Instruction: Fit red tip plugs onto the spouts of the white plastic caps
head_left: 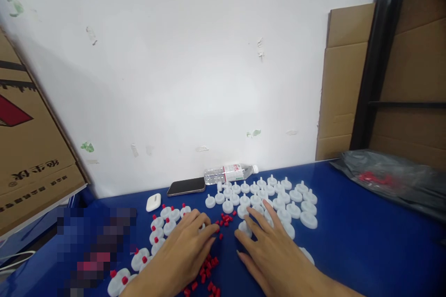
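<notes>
My left hand (190, 243) is closed, with its thumb and index fingertip together at a small red cap (218, 229) that shows at the tip. Loose red caps (206, 267) lie beneath and beyond this hand. To its left stand white round lids with spouts (156, 234), each topped with a red cap. My right hand (270, 246) is spread open over a group of white spouted lids without red caps (284, 216). Its index finger is near one white lid (245, 228); whether they touch, I cannot tell. Part of the lids is hidden under both hands.
Along the wall on the blue table (351, 227) lie a clear water bottle (230, 174), a dark phone (186, 187) and a white earbud case (154, 202). A grey plastic bag (393, 181) rests at right. Cardboard boxes (31, 148) stand at left; a blurred patch covers the lower left.
</notes>
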Demonstrator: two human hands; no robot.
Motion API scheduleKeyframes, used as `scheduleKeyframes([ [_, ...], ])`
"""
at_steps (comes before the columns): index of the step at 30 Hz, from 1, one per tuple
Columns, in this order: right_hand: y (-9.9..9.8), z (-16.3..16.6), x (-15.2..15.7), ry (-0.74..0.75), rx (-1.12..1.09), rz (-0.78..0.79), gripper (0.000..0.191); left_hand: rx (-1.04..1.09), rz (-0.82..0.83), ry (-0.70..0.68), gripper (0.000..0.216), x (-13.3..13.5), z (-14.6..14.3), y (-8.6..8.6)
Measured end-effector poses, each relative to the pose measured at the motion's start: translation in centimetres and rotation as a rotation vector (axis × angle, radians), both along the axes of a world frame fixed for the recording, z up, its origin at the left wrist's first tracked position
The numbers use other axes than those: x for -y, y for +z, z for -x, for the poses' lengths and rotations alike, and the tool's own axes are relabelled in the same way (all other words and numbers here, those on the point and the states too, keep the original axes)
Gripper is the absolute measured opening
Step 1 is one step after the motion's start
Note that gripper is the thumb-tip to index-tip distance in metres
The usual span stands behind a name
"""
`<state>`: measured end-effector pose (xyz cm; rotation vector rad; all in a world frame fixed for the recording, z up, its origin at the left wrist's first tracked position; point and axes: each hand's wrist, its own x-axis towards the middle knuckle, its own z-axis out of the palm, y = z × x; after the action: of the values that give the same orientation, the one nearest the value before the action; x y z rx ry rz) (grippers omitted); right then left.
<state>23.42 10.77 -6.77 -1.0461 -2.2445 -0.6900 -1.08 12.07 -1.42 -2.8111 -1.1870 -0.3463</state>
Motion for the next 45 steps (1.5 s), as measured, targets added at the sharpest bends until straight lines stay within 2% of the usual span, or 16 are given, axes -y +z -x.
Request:
scheduleKeyframes([
  [3,-0.1,0.0,-0.1,0.010,-0.001,0.018,0.022,-0.006,0.027,-0.016,0.033,0.4,-0.4,-0.1],
  [8,-0.2,-0.2,-0.1,0.017,0.038,0.052,0.018,0.038,0.099,-0.020,0.023,0.8,-0.7,0.2],
  [13,0.3,-0.4,0.1,0.047,0.144,0.107,0.033,0.074,0.078,-0.033,0.022,0.1,-0.3,-0.6],
  [16,0.5,-0.3,0.1,0.059,0.135,0.104,0.035,0.079,0.084,-0.032,0.022,-0.3,0.0,-1.3],
  [22,0.3,0.1,0.1,0.108,0.065,0.058,0.022,0.072,0.081,-0.021,0.015,-0.6,0.0,-1.7],
  [26,0.3,0.2,0.0,0.148,0.013,0.021,0.018,0.104,0.041,-0.023,0.013,-0.4,-0.1,-1.5],
  [32,-0.1,0.2,-0.2,0.200,-0.024,0.003,0.020,0.291,-0.008,-0.050,0.016,0.3,-0.3,-0.9],
  [38,-0.4,0.4,-0.2,0.233,-0.015,-0.011,0.016,0.449,-0.098,-0.197,0.020,0.9,-1.3,0.0],
  [41,0.0,0.5,0.0,0.263,0.002,-0.010,0.010,0.462,-0.167,-0.211,0.015,0.8,-1.5,-0.1],
  [45,0.5,0.5,0.3,0.286,0.008,-0.011,0.011,0.424,-0.238,-0.249,0.022,0.4,-1.3,-0.9],
])
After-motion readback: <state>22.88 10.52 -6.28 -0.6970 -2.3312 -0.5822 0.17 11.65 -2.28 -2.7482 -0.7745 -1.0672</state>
